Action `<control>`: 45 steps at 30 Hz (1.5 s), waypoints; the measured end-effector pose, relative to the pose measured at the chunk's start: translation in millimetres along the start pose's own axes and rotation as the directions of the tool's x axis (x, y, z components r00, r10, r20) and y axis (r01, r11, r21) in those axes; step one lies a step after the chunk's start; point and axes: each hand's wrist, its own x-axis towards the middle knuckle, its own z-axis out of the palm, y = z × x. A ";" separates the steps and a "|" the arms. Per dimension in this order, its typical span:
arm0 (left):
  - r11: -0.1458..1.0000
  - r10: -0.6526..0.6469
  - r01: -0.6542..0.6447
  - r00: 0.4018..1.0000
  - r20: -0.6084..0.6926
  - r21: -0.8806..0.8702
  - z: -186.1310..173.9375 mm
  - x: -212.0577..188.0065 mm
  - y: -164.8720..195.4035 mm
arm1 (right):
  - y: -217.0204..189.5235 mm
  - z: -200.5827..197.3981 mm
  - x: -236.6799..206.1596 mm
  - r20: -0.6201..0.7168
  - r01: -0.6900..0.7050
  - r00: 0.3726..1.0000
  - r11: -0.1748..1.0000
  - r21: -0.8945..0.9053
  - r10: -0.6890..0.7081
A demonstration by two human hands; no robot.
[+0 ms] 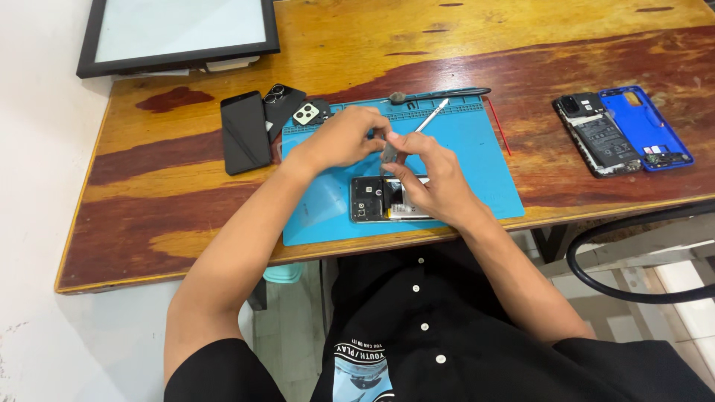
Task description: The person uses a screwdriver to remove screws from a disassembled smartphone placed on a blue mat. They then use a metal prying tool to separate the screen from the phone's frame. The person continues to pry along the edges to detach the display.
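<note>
Left hand: left hand [344,138] hovers over the blue mat, fingers curled in, fingertips pinching the top of a thin tool.
Right hand: right hand [436,179] is closed around the screwdriver [428,119], whose white shaft sticks up and away past the knuckles; the palm rests over the opened phone.
Opened phone: opened phone [380,199] lies flat, back cover off, at the near edge of the blue mat [477,160]; its right part is hidden under the right hand.
Tool tip: contact point with the phone cannot be told, fingers cover it.
Worktop: wooden worktop [149,216] carries the mat in the middle.
Far left: black phone [245,132] lies face down beside two camera-cutout back covers [285,104].
Far right: second stripped phone [598,135] touches a blue back cover [644,126].
Top left: black-framed panel [179,33].
</note>
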 end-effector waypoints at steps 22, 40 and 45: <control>0.938 -0.124 0.076 0.984 -0.124 -0.340 11.1 9.8 -3.8 | -1.5 -4.5 -9.1 -0.371 -0.101 0.921 0.992 0.074 0.121; 0.791 -0.169 0.136 0.986 0.001 -0.597 31.4 13.9 -6.1 | -1.7 -6.5 -6.9 -0.408 -0.029 0.913 0.999 -0.037 0.011; 0.800 -0.168 0.135 0.986 -0.001 -0.585 28.3 14.0 -3.5 | -1.9 -6.6 -7.1 -0.402 -0.040 0.915 0.999 -0.023 0.027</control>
